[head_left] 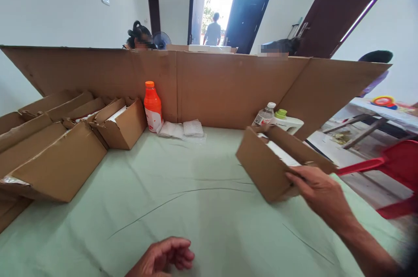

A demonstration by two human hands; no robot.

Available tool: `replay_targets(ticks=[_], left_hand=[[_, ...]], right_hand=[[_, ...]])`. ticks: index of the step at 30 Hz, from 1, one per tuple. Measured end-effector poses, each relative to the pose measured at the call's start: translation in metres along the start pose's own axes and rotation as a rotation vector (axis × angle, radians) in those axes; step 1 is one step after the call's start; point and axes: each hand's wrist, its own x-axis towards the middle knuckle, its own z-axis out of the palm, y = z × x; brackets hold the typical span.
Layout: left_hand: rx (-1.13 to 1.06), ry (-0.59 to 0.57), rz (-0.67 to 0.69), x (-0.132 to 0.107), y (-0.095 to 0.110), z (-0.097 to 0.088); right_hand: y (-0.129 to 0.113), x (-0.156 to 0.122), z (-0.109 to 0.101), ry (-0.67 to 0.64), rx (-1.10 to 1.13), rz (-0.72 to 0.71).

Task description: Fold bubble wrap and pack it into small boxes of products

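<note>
Head cam: R hand (pixel 318 187) grips the near edge of a brown box (pixel 261 166) w/ white stuff (pixel 283 153) in it. Box is at the R side of the green cloth (pixel 202 216); can't tell if it's lifted. L hand (pixel 165 257) is low in the pic, half curled, holding nothing. Lots of boxes (pixel 68 168) at L, w/ an orange bottle (pixel 153 107) & white packs (pixel 192 128) nr the cardboard wall (pixel 228 89).

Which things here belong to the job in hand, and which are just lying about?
In the job, apparently:
cardboard box, gripped by the right hand
similar boxes at left, perhaps

Seemingly just lying about:
orange bottle
white packets
clear bottle
green-capped bottle
red chair
</note>
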Motion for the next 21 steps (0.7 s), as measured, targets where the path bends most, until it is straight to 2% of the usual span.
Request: replay_targets(ticks=[2, 4, 7, 9, 10, 12, 15, 18, 21], left_hand=[[0.081, 0.059, 0.057, -0.004, 0.008, -0.003], [0.227, 0.187, 0.08, -0.011, 0.012, -0.005], [0.518, 0.517, 0.158, -0.024, 0.01, -0.01], [0.687, 0.76, 0.207, -0.034, 0.007, -0.017], [0.749, 0.856, 0.212, -0.039, 0.007, -0.021], [0.824, 0.978, 0.191, -0.048, 0.008, -0.029], [0.848, 1.019, 0.141, -0.057, 0.012, -0.038], [0.839, 1.012, 0.133, -0.057, 0.014, -0.044], [0.786, 1.017, 0.136, -0.05, 0.011, -0.047]], right_hand=[[-0.047, -0.007, 0.004, -0.043, 0.075, -0.062], [-0.088, -0.008, 0.008, -0.112, 0.149, -0.154], [-0.134, -0.008, 0.013, -0.278, 0.291, -0.313], [-0.154, -0.008, 0.015, -0.347, 0.398, -0.338], [-0.159, -0.008, 0.015, -0.353, 0.455, -0.312], [-0.163, -0.008, 0.018, -0.322, 0.551, -0.182], [-0.155, -0.01, 0.036, -0.267, 0.636, 0.127], [-0.148, -0.02, 0.067, -0.411, 0.75, 0.376], [-0.154, -0.038, 0.097, -0.598, 0.882, 0.458]])
